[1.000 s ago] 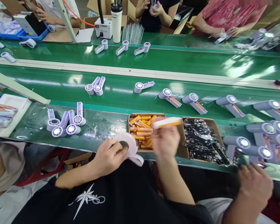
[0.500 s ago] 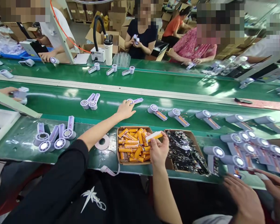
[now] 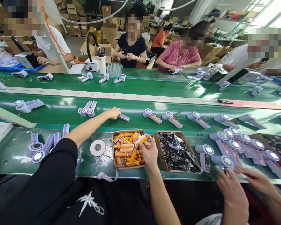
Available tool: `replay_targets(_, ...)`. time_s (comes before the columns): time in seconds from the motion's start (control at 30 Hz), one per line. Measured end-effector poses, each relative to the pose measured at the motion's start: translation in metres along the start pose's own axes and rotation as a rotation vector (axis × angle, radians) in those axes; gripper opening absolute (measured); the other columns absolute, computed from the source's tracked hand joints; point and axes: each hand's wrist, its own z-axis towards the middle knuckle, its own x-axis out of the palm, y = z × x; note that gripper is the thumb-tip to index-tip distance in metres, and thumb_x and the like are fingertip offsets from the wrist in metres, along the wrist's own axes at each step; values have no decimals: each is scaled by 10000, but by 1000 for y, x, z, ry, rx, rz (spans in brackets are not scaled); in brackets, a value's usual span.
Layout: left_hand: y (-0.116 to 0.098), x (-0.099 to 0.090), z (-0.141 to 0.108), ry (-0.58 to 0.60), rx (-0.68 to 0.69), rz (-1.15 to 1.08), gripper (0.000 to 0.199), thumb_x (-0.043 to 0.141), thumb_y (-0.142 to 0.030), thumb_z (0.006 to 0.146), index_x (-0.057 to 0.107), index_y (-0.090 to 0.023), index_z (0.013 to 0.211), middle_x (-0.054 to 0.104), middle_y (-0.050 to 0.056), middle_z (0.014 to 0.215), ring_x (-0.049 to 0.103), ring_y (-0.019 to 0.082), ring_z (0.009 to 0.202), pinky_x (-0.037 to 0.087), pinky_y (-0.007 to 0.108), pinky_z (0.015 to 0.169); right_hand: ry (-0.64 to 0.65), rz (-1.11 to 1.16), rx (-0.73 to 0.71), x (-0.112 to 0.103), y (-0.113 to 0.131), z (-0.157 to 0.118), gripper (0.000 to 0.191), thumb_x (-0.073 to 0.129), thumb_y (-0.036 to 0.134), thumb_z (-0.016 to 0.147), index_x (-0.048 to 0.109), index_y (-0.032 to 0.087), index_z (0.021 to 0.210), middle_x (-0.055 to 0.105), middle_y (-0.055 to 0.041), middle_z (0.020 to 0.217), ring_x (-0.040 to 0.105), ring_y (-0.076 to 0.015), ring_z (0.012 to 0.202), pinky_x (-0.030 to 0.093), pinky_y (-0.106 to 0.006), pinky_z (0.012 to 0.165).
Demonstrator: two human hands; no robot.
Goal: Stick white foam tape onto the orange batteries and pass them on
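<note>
My left hand (image 3: 114, 113) reaches over the green belt, its fingers wrapped round the head end of a lilac fan housing (image 3: 124, 117); the handle sticks out to the right. Above the right side of a cardboard box of orange batteries (image 3: 115, 162), my right hand (image 3: 150, 150) pinches an orange battery with a white strip (image 3: 140, 141). A roll of white tape (image 3: 93, 148) lies left of the box. Right of it stands a box of black circuit boards (image 3: 163, 164).
Fan housings with orange batteries (image 3: 169, 116) lie along the belt to the right. More housings (image 3: 34, 148) rest at the left of the bench. A co-worker's hands (image 3: 234, 187) work at the lower right. Other people sit across the line.
My left hand has closed round the fan housing and turned it, its handle now pointing down to the right. My right hand still holds the battery. The camera view has shifted.
</note>
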Motion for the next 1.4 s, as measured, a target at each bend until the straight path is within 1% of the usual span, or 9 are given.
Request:
replay_targets(0.13,30,0,-25,29,121,-93,149,781,-314,821,832,-254,947,681,-4,1341,672,198,1119,484,249,977,-13,23,-84,11,9,21,561,910,395,739,556,260,1153,843,-51,951,828,-283,960,678,-475,878)
replay_targets(0.23,30,6,-24,-4,134,-142,183,735,-359,883,821,-233,984,654,5,1381,657,190,1142,476,234,970,65,-85,-185,25,25,62,557,879,404,754,571,253,1193,826,-82,1154,816,-263,1012,671,-461,897)
replay_targets(0.3,23,13,-18,-54,112,-157,211,695,-361,937,798,-212,1044,622,40,1427,634,205,1209,463,275,1051,176,-295,-222,36,34,96,521,801,437,822,586,232,1250,803,-100,1232,805,-245,1035,651,-455,940)
replay_targets(0.43,5,29,-6,-167,47,-161,314,647,-404,1019,709,-170,1218,583,111,1478,528,290,1390,384,526,1213,361,-659,-203,59,35,153,394,753,354,854,668,199,1206,839,-43,948,804,-219,890,628,-392,910)
replay_targets(0.53,-4,36,2,-203,9,-171,377,664,-441,1023,676,-170,1286,592,121,1474,526,313,1403,397,592,1209,396,-823,-193,67,26,176,332,763,268,844,688,206,1162,840,-45,930,807,-224,888,608,-347,865)
replay_targets(0.8,-11,40,19,-206,-86,-230,400,665,-430,1032,649,-187,1350,606,124,1454,603,292,1314,519,553,1122,436,-1273,-254,57,16,195,313,736,293,936,679,228,1237,832,-99,1052,776,-279,1003,536,-347,883)
replay_targets(1.13,-34,38,28,-221,-138,-289,399,674,-414,1031,644,-175,1350,640,121,1395,648,273,1241,569,519,1062,620,-1663,-223,45,10,206,416,666,380,1010,671,242,1402,809,-127,1095,752,-309,1025,514,-335,850)
replay_targets(1.23,-39,35,24,-238,-165,-316,398,675,-414,1031,645,-172,1347,645,120,1385,654,271,1230,575,514,1053,708,-1740,-183,49,7,208,435,636,414,1033,656,285,1447,797,-115,1144,749,-308,1066,533,-374,909)
replay_targets(1.4,-54,28,21,-293,-207,-365,395,676,-417,1030,650,-171,1338,650,118,1376,655,269,1228,572,515,1056,845,-1811,-142,59,4,212,508,608,557,1046,649,202,1406,720,-124,1327,706,-271,1171,548,-512,1044)
